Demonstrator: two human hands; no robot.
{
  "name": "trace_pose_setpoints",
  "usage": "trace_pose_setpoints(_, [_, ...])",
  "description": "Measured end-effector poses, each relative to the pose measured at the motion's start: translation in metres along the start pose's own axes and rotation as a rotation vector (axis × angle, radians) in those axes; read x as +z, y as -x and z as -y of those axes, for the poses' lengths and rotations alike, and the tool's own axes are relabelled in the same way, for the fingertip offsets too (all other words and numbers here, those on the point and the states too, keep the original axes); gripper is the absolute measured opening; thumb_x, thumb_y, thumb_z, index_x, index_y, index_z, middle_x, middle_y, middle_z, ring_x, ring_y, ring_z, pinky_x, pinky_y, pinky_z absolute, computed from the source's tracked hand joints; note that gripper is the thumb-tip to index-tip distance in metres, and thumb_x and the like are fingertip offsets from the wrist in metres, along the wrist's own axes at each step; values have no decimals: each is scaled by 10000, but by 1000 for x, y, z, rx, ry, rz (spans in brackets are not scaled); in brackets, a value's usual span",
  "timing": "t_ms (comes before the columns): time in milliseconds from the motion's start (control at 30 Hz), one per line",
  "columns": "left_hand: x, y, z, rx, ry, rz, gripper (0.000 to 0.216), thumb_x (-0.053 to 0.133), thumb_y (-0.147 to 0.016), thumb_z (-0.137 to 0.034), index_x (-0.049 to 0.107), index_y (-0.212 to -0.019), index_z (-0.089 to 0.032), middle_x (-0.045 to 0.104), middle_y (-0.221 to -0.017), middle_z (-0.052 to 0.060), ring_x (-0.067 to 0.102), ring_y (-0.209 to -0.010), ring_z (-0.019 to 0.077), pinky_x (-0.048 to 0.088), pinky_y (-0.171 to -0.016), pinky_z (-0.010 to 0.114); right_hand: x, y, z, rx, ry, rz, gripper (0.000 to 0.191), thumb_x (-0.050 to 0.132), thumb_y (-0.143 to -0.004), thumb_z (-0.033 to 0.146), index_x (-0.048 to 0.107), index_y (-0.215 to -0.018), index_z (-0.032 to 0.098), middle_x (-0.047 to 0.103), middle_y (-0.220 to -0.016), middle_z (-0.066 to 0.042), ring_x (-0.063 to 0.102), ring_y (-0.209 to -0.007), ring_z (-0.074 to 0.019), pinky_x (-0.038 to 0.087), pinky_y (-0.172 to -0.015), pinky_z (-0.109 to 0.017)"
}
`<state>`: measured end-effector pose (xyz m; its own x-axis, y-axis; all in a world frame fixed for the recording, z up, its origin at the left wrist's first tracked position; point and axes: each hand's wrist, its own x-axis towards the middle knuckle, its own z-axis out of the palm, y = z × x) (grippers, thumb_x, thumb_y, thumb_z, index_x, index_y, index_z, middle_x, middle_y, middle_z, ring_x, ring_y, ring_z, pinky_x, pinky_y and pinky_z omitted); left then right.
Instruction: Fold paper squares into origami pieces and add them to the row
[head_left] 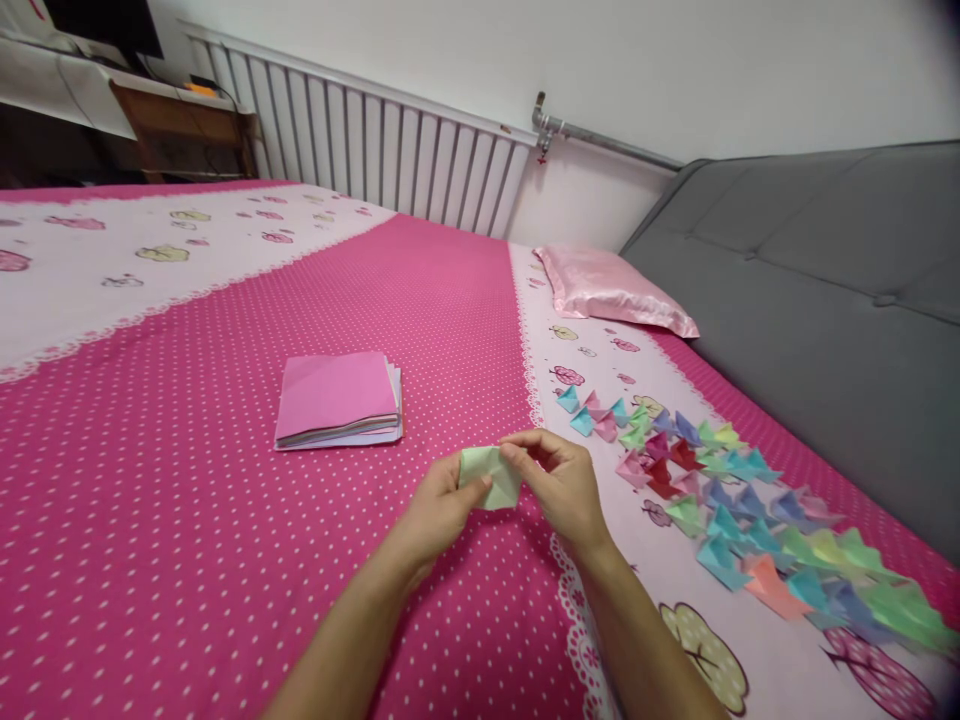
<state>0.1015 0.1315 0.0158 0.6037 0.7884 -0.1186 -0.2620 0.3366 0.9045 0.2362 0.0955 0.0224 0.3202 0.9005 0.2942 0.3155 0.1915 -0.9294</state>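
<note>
A small folded sheet of pale green paper [501,488] is held up above the pink dotted bedspread. My left hand [439,505] grips its left side, thumb lying across the front and fingers behind. At the upper right corner, my right hand [559,485] pinches the paper between thumb and forefinger. Rows of folded paper boats [750,540] in blue, green, pink, red and purple stand to the right of my right hand. Beyond my left hand lies a stack of coloured paper [337,400], a pink sheet on top.
Under everything spreads the bedspread [187,480], pink with white printed bands. A pink satin pillow [607,290] rests near the grey padded headboard [810,240]. Along the far wall runs a white radiator [375,130] with a pipe [615,145]. A desk [180,125] with a monitor [105,25] stands far left.
</note>
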Motion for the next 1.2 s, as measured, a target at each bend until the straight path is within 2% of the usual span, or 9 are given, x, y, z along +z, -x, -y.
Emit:
trace_pose_setpoints(200, [-2,-4,4,125,-121,-59,166,638,-705,-299,645,-713,-133,603,-598,39,509,-513,107,363,-484,204,-4,0,1,63,14,94,214,662,-692,319,684,-846,172,676,-808,-62,608,-706,-177,491,-637,-300])
trace_pose_setpoints(333, [-4,-4,5,191,-171,-139,190,643,-697,-315,638,-710,-125,602,-594,38,522,-515,110,363,-466,196,-5,-1,1,127,-62,142,208,661,-692,330,686,-796,152,675,-744,-64,606,-667,-177,489,-604,-295])
trace_pose_setpoints(567, [-4,0,-4,166,-222,-188,214,648,-685,-326,646,-748,-121,618,-612,36,540,-514,120,387,-463,207,-5,1,0,239,-180,219,187,675,-684,328,672,-740,149,658,-686,-38,583,-610,-141,457,-577,-263])
trace_pose_setpoints(733, [-5,2,-5,189,-253,-225,243,649,-684,-341,638,-602,-112,547,-499,11,460,-444,84,320,-415,188,-6,1,1,235,-183,222,169,672,-689,321,665,-707,153,644,-665,-22,565,-598,-124,440,-583,-254])
trace_pose_setpoints(833, [-7,1,-4,184,-251,-215,297,616,-713,-378,624,-577,-113,515,-470,5,433,-422,77,297,-400,187,-6,1,2,221,-167,220,165,674,-686,319,666,-703,155,642,-662,-21,565,-603,-128,441,-591,-257])
trace_pose_setpoints(1100, [-8,-1,-1,108,-101,-214,383,564,-737,-465,623,-613,-107,542,-467,19,470,-399,94,315,-401,194,-6,1,1,214,-154,222,185,669,-690,337,674,-733,157,663,-709,-40,586,-649,-148,459,-628,-279])
trace_pose_setpoints(1200, [-6,-1,-3,96,-55,-175,359,583,-725,-451,647,-699,-99,585,-510,32,503,-426,103,350,-419,197,-7,0,0,229,-175,191,193,671,-688,339,668,-734,152,661,-711,-40,588,-644,-147,462,-617,-274])
